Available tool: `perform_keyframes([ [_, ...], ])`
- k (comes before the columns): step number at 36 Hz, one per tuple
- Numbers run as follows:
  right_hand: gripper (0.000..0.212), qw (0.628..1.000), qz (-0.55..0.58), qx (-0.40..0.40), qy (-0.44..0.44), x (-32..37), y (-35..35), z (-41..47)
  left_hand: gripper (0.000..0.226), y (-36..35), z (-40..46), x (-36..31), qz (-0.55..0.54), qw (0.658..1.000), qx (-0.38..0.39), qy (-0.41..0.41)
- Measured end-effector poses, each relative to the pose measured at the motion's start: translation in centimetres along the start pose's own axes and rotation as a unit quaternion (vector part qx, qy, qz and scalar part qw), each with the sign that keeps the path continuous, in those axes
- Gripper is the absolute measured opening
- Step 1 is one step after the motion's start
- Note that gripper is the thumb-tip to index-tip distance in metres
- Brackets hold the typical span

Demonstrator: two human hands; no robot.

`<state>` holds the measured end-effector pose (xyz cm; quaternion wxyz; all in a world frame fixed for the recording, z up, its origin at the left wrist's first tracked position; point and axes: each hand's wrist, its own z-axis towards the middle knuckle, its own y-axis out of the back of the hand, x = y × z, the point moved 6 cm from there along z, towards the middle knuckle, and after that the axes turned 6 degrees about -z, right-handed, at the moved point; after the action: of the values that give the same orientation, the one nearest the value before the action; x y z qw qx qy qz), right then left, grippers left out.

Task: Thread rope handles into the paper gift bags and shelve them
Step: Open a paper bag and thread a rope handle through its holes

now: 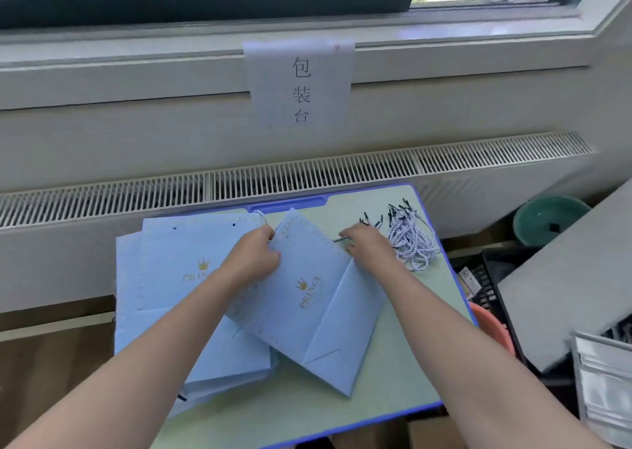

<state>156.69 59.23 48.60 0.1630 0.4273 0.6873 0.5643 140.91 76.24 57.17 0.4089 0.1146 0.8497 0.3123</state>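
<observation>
A flat light-blue paper gift bag (307, 315) with a gold crown print lies tilted on the small table (403, 380). My left hand (254, 255) grips its top edge, where a white rope loop (261, 216) sticks up. My right hand (366, 243) pinches a rope end (338, 240) at the bag's right top corner. Under my left arm, a stack of the same blue bags (164, 277) lies flat. A heap of blue-and-white rope handles (408, 240) with black tips sits just right of my right hand.
The table has a blue rim (290, 205) and stands against a radiator grille (307, 178) below a window. A paper sign (301, 86) hangs on the sill. At right are a green basin (547, 219), a black crate (492, 277), an orange tub (492, 325) and a grey board (574, 277).
</observation>
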Motion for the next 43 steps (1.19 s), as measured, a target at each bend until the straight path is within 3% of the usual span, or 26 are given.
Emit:
perform_keyframes([
  [6, 0.019, 0.997, -0.071, 0.005, -0.003, -0.1, -0.6, 0.7, 0.015, 0.4, -0.1, 0.6, -0.025, 1.000, 0.008, 0.011],
  [8, 0.018, 0.999, -0.049, -0.005, -0.007, 0.1, -0.3, 0.3, 0.017, 0.6, -0.2, 0.4, -0.025, 1.000, 0.012, 0.009],
  [10, 0.016, 0.998, 0.056, -0.030, -0.025, 0.2, 0.8, -0.5, 0.020, 0.7, -0.4, 0.1, -0.026, 0.999, 0.022, 0.005],
  [13, 0.007, 0.960, 0.253, -0.087, -0.085, 0.2, 3.5, -2.6, 0.024, 0.7, -1.0, -0.9, -0.044, 0.998, 0.047, -0.012],
  [17, 0.023, 0.913, 0.371, -0.142, -0.090, 1.8, 7.6, -5.4, 0.029, 1.6, -1.9, -2.6, -0.060, 0.996, 0.055, -0.041],
  [24, 0.028, 0.899, 0.395, -0.185, -0.051, 5.4, 11.9, -9.1, 0.019, 3.6, -2.7, -5.2, -0.058, 0.994, 0.044, -0.087],
  [29, 0.020, 0.896, 0.399, -0.181, -0.065, 7.5, 12.6, -10.9, 0.016, 4.4, -3.5, -5.4, -0.077, 0.993, 0.022, -0.091],
  [36, 0.023, 0.908, 0.379, -0.167, -0.055, 10.6, 11.7, -11.7, 0.026, 4.4, -4.8, -5.9, -0.113, 0.986, 0.028, -0.117],
  [43, 0.020, 0.879, 0.440, -0.159, -0.090, 10.8, 10.6, -11.9, 0.030, 4.4, -5.7, -6.3, -0.147, 0.980, 0.052, -0.126],
])
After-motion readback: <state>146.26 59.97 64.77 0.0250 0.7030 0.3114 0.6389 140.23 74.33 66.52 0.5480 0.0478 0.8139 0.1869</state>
